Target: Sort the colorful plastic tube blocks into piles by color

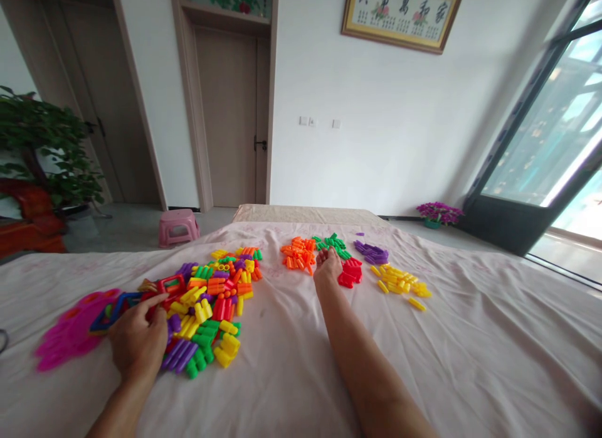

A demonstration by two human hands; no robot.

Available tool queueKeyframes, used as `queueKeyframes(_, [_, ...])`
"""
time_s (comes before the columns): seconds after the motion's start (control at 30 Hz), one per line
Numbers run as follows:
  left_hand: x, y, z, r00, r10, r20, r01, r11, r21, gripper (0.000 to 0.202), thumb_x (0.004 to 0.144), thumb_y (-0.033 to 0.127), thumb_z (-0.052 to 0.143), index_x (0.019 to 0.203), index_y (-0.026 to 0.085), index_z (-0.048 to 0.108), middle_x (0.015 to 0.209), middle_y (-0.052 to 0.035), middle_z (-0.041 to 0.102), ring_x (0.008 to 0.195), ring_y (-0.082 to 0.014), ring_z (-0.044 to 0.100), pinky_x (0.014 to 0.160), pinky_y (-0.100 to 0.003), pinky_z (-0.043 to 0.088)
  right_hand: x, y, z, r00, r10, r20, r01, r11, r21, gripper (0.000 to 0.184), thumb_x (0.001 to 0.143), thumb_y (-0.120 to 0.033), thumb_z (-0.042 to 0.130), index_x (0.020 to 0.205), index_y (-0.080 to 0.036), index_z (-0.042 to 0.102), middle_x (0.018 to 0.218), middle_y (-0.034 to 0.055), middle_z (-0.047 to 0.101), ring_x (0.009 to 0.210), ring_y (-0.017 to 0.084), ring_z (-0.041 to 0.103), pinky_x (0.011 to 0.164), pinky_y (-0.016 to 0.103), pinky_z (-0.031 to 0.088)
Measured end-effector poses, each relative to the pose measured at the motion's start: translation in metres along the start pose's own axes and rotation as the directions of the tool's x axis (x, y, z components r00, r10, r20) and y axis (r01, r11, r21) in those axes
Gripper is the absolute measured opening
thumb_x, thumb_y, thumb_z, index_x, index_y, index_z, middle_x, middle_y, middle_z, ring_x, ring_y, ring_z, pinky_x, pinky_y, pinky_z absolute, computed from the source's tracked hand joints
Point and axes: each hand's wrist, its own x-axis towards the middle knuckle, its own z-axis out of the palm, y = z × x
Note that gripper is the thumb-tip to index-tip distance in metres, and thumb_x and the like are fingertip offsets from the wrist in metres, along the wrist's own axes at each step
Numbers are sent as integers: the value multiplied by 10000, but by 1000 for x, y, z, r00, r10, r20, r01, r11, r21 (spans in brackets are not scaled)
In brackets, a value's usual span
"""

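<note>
The left hand [136, 341] rests on the mixed pile's [211, 300] near-left edge on the bed [470, 337], grip loosely spread; the right hand [328, 267] reaches far, between orange pile [298, 255] and red pile [352, 272], grip impossible to tell; the pieces look light, stiff and slick, best pinched across the sides; five sorted piles, with green pile [332, 243], purple pile [371, 253] and yellow pile [399, 281]; one mixed.

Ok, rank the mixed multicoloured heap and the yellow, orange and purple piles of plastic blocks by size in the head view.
1. Mixed multicoloured heap of plastic blocks, largest, though nearest the camera.
2. Yellow block pile and orange block pile: too alike to rank.
3. Purple block pile, smallest.
</note>
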Motion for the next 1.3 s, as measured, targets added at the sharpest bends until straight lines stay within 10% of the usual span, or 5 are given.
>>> queueKeyframes(0.17, [0,3,-2,1000,-3,0,3,1000,-20,402,869,348,469,1073,162,761,976,-132,737,932,-274,660,914,-390,491,-43,30,11,905,32,423,83,964,-251,285,792,-386,621,989,-181,632,778,16,668,618,130,610,579,252,502])
queueKeyframes(0.37, [0,4,-2,1000,15,-15,-15,1000,-18,398,873,337,464,1063,154,762,979,-137,742,948,-277,666,931,-394,487,-98,59,10,373,87,924,792,489,-366,438,829,-187,614,1266,-211,626,1307,98,652,1178,238,597,1004,398,478])
queueKeyframes(0.5, [0,5,-2,1000,27,-16,-27,999,-31,379,870,325,472,1046,153,760,986,-130,744,954,-269,667,946,-391,481,-113,62,12,259,210,943,926,222,-304,466,923,-212,578,1388,-208,549,1422,121,574,1324,248,495,1102,402,391])
queueKeyframes(0.83, [0,1,2,998,43,-42,-45,998,-45,362,863,304,484,1032,150,765,987,-135,753,956,-278,677,940,-404,491,-111,52,14,349,210,913,926,72,-371,421,833,-320,717,1246,-252,675,1166,79,650,1092,238,590,917,316,474])
queueKeyframes(1.3, [0,1,2,996,72,-55,-74,997,-39,335,856,272,496,1019,159,767,971,-127,761,912,-281,687,910,-414,512,-34,52,11,838,-239,491,502,692,-519,509,726,-276,620,1213,-134,663,1182,137,663,883,219,699,766,328,575])
